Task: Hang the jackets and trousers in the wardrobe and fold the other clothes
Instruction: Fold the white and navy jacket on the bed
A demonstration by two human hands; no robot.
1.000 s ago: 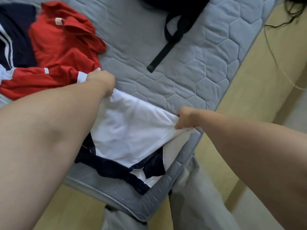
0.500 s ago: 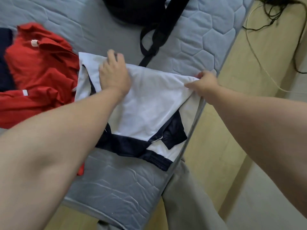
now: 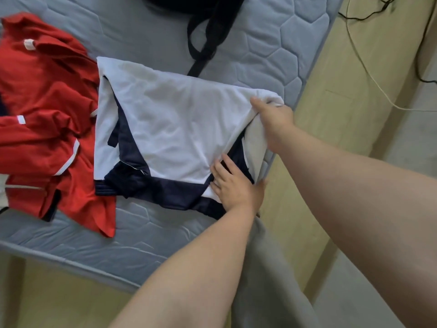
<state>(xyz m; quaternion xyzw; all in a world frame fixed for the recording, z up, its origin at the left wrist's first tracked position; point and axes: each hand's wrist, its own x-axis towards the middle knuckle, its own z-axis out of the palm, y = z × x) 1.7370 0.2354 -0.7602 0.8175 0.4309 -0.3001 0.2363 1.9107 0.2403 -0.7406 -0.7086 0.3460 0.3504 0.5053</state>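
Note:
A white and navy shirt (image 3: 170, 124) lies folded over on the grey mattress (image 3: 272, 50), near its right edge. My right hand (image 3: 274, 119) pinches the shirt's upper right corner, bunching the white cloth. My left hand (image 3: 234, 185) rests on the shirt's lower right corner with fingers spread over the navy part; whether it grips the cloth is unclear. A crumpled red garment (image 3: 47, 129) with white trim lies to the left, touching the shirt.
A black bag with loose straps (image 3: 205, 36) sits at the mattress's far edge, one strap reaching the shirt. Cables (image 3: 369, 67) trail over the pale wooden floor on the right. My grey trouser leg (image 3: 267, 280) stands beside the bed.
My left hand has left the shirt's upper left area and moved to its lower right corner. The folded white panel now lies flat. My right hand still holds the right corner.

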